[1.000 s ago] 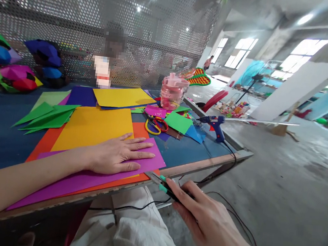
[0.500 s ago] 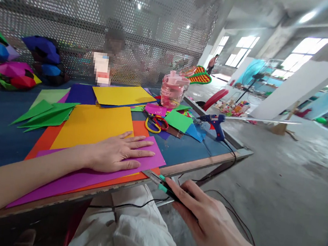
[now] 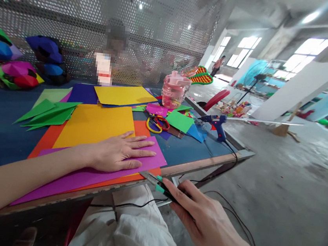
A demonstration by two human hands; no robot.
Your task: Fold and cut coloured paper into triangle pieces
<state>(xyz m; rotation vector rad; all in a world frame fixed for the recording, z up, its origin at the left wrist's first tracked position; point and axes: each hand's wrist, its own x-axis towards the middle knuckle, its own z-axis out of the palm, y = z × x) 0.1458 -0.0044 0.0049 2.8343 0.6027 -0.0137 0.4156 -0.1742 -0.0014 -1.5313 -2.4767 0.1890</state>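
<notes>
My left hand (image 3: 119, 151) lies flat with fingers stretched on a purple sheet of paper (image 3: 155, 157). In my right hand (image 3: 198, 210) is a utility knife (image 3: 161, 185) with a black and green handle. Its blade points left, by the purple sheet's near edge, just right of my left thumb; whether it touches the paper I cannot tell. Under the purple sheet lie an orange sheet (image 3: 43, 141) and a golden-yellow sheet (image 3: 101, 122), reaching close to the table's front edge.
Scissors (image 3: 158, 124) with yellow and red handles lie beyond my left hand among paper scraps. A pink jug (image 3: 173, 90) stands behind them. At the right edge sits a blue glue gun (image 3: 218, 127), its cord hanging down. Folded green paper (image 3: 49, 114) lies to the left.
The knife in my right hand has shifted slightly left and down along the purple sheet's near edge. My left hand stays in place on the paper.
</notes>
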